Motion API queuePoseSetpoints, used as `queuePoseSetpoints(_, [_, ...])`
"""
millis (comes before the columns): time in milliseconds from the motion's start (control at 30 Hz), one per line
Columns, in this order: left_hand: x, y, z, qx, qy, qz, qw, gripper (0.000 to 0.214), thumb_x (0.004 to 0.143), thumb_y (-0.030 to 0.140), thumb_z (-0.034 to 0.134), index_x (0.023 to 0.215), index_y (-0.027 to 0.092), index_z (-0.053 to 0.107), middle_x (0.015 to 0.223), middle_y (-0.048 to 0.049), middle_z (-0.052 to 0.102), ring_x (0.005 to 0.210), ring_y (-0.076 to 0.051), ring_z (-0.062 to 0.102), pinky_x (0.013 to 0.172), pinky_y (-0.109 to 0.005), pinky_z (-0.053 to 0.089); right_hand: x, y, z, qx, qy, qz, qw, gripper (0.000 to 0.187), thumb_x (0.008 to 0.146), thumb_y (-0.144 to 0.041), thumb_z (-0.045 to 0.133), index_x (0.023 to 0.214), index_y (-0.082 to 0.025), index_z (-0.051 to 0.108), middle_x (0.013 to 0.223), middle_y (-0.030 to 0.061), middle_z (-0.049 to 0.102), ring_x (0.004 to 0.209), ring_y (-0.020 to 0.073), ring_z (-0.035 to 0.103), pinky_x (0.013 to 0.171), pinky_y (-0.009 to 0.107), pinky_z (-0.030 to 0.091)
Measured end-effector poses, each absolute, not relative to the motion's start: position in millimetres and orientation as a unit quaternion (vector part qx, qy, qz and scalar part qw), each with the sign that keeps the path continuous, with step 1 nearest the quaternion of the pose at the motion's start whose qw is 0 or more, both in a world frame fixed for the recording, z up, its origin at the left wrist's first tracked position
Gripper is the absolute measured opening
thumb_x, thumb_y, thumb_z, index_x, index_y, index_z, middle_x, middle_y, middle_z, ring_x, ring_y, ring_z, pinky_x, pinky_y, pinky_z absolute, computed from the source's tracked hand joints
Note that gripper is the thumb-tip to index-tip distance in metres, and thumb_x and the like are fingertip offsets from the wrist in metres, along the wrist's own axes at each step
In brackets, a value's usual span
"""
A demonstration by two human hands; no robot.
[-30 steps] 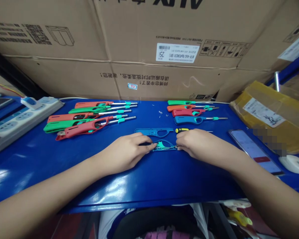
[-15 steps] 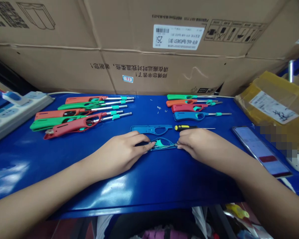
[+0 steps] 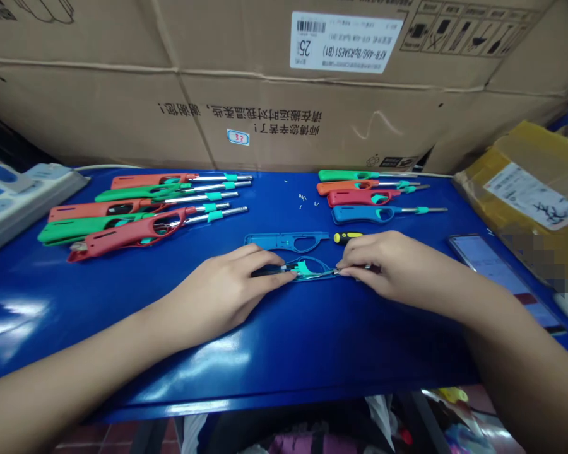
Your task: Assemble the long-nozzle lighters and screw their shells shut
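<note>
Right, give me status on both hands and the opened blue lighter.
Left hand touching opened blue lighter, right hand pinching at its right end. Teal piece exposed. Loose blue half just beyond. Screwdriver close behind right hand, partly hidden.

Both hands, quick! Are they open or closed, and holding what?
Left hand: closed on the blue plastic lighter half with a teal trigger.
Right hand: closed, apparently pinching a thin silvery metal part.

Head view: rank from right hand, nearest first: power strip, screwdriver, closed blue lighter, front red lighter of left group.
From the right hand:
1. Screwdriver: just beyond the fingers.
2. Closed blue lighter: front of right group, beyond the screwdriver.
3. Front red lighter: left group.
4. Power strip: far left edge.
</note>
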State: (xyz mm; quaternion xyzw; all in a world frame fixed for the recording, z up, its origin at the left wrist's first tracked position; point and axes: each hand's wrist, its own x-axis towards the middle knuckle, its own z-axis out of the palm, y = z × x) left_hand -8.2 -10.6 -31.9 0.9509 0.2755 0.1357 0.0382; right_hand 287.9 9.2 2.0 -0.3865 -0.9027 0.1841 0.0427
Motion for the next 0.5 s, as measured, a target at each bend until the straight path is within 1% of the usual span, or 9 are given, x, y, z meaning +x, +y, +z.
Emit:
queuePoseSetpoints(100, [-6.1,-11.1,-34.3,0.944,0.287,0.153,0.062,0.037,0.104,0.019,0.045,0.135,0.025,0.064,0.129,-0.0102,0.066,0.111,-0.026,0.061,0.09,-0.041,0.059,288.7,12.0,0.8,-0.39,-0.9,0.192,0.041,0.016,0.095,-0.016,0.059,0.088,-0.018,0.074,0.089,0.004,0.073,0.081,0.0168,0.065,0.073,0.029,0.045])
queuePoseSetpoints(200, [-4.0,-11.7,-36.2,0.937,0.291,0.164,0.101,0.037,0.104,0.017,0.046,0.135,0.024,0.064,0.135,-0.0092,0.063,0.112,-0.024,0.058,0.096,-0.041,0.055,288.5,12.8,0.7,-0.385,-0.905,0.178,0.032,0.014,0.094,-0.016,0.059,0.09,-0.019,0.073,0.09,0.0035,0.071,0.08,0.0166,0.063,0.07,0.028,0.043])
queuePoseSetpoints(333, [-1.8,-11.7,-37.7,0.924,0.304,0.18,0.15,0.035,0.103,0.014,0.047,0.132,0.023,0.063,0.137,-0.0086,0.061,0.116,-0.023,0.055,0.101,-0.041,0.05,289.4,12.0,-0.4,-0.377,-0.91,0.167,0.035,0.016,0.095,-0.018,0.057,0.09,-0.02,0.072,0.088,0.0037,0.07,0.078,0.0166,0.061,0.067,0.028,0.041])
queuePoseSetpoints(500, [-0.7,-11.8,-38.4,0.917,0.31,0.182,0.174,0.032,0.103,0.014,0.046,0.129,0.021,0.063,0.136,-0.0086,0.06,0.118,-0.022,0.053,0.102,-0.039,0.047,294.9,12.7,-4.4,-0.361,-0.915,0.174,0.044,0.021,0.098,-0.019,0.053,0.09,-0.02,0.072,0.088,0.0045,0.069,0.078,0.0171,0.061,0.072,0.029,0.042])
